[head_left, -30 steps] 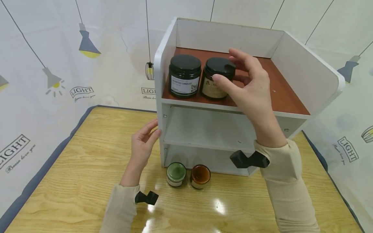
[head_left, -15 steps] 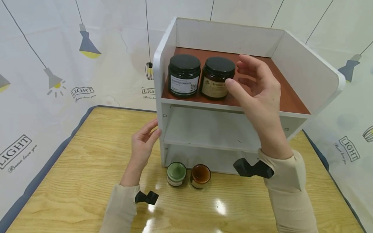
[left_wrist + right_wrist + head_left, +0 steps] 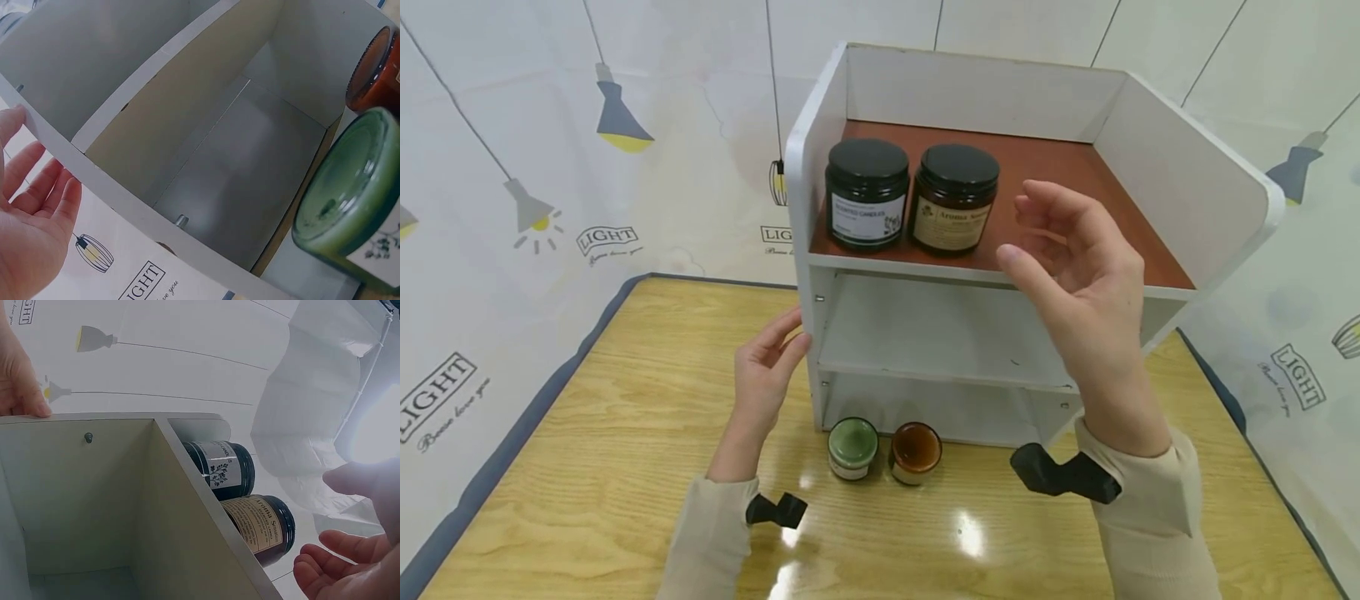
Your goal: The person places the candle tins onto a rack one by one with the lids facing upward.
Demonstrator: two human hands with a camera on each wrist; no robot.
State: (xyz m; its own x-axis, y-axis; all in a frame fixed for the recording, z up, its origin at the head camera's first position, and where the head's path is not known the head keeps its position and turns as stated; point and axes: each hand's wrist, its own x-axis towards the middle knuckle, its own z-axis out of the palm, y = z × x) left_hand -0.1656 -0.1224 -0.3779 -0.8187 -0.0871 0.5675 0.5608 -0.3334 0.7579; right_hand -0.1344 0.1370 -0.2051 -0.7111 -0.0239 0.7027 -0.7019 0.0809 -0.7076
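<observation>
Side by side at the left of the rust-red top shelf (image 3: 1045, 158) stand two black-lidded candle jars. One is a dark jar with a white label (image 3: 867, 218); the other is an amber jar with a tan label (image 3: 953, 225). My right hand (image 3: 1093, 292) is just right of the amber jar, apart from it, holding nothing, its fingers loosely bent and thumb spread. My left hand (image 3: 763, 375) touches the left side panel of the white shelf unit (image 3: 814, 350) with its fingers and thumb. In the left wrist view, that hand (image 3: 34, 225) lies along the panel's outer side.
A green candle jar (image 3: 853, 448) and an orange-brown candle jar (image 3: 915, 452) stand on the wooden table (image 3: 625, 467) before the unit's lower compartment. A white lamp-print backdrop (image 3: 700, 150) surrounds the table. The unit's right side wall (image 3: 1195, 175) rises beside my right hand.
My right hand has let go of the amber candle jar and drawn back right and downward. Both black-lidded jars stay put on the top shelf. The left hand stays on the side panel.
</observation>
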